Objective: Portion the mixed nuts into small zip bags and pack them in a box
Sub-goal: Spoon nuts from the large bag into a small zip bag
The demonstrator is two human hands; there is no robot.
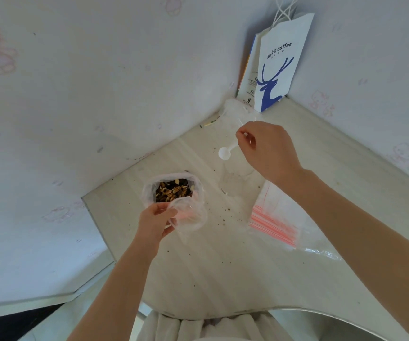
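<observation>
Mixed nuts point(173, 190) heaped in a large clear bag point(147, 190), mouth rolled wide, standing near the middle of the table point(223, 279)

Left hand point(155, 221) at 6 o'clock of that bag, thumb and fingers pinching the lip of a small zip bag point(188, 217); holds its mouth spread and touching the big bag's near side, probably so each scoopful travels a short way and spills little

Right hand point(265, 148) raised at 2 o'clock of the nuts, fingers grasping the handle of a white scoop point(225, 153), bowl turned toward 8 o'clock and seemingly empty; looks poised for a dip into the nuts

Bare tabletop between scoop and nuts, dotted only with crumbs, so a free path for the swing

Spare zip bags point(274, 217) lying flat at 3 o'clock, within the right hand's reach yet off that path

Table's left edge close by at 9 o'clock of the nut bag, so little margin there; walls meeting at 1 o'clock, with a paper carrier bag point(276, 67) upright in the corner

Something clear beneath the right hand, too faint to name; no packing box made out
</observation>
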